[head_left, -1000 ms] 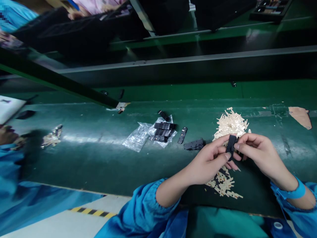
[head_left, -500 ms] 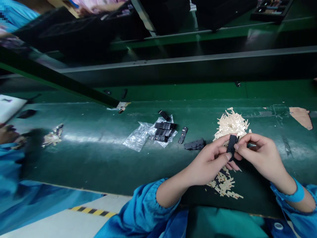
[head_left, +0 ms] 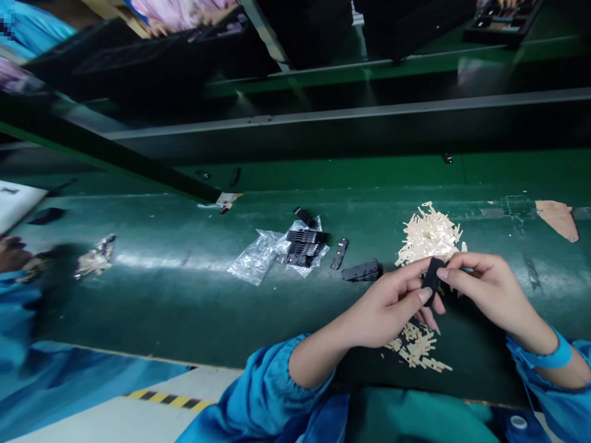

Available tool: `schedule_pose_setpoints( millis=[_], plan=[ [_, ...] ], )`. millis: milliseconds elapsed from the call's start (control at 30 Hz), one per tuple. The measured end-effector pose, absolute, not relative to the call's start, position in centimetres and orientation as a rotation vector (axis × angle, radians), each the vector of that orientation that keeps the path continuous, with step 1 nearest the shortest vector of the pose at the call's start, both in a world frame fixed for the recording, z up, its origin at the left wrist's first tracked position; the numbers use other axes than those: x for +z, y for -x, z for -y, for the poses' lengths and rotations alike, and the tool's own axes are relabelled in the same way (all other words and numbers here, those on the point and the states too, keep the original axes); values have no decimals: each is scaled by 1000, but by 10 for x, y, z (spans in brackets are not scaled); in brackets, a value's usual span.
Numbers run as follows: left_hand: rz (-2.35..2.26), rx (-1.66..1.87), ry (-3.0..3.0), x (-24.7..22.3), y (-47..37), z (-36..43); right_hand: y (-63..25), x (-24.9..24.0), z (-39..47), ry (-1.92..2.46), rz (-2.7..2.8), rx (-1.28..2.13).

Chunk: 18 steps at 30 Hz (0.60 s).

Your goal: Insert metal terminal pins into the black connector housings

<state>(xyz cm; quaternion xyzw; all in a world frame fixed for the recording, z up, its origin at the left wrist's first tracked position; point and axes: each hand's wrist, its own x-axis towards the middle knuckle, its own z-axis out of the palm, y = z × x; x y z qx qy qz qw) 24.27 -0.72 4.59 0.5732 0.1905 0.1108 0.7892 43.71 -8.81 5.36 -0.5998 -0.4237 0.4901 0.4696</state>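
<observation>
A small flat black plastic piece is held between my two hands, over the green bench. My left hand is closed on its lower end, thumb on top. The thumb and forefinger of my right hand pinch at its upper right edge; whether they hold a smaller part there is hidden. Just beyond my hands lies a large heap of thin cream-coloured strips. A smaller scatter of similar strips spreads below my left hand. Left of my left hand sit some stacked black plastic pieces.
Black pieces lie on a clear plastic bag, with a single black piece beside them. A green post crosses at left. A brown scrap lies at right. A co-worker's blue sleeve is at the left edge.
The black piece has turned slightly in my hands, its top leaning more to the right. The fingers of both hands have shifted a little. The whole view has moved slightly.
</observation>
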Motion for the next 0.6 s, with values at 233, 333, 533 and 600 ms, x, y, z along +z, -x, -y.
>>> schedule_pose_setpoints(
  millis=[233, 333, 533, 600],
  plan=[
    [-380, 217, -1120, 48, -246, 4, -438, 48, 87, 1503, 1055, 1201],
    [-359, 185, -964, 44, -245, 1, -438, 46, 86, 1460, 1045, 1157],
    [-295, 122, -678, 38, -244, -5, -439, 41, 87, 1348, 1113, 1197],
    [-301, 159, -742, 37, -245, -5, -437, 39, 88, 1364, 1115, 1225]
  ],
)
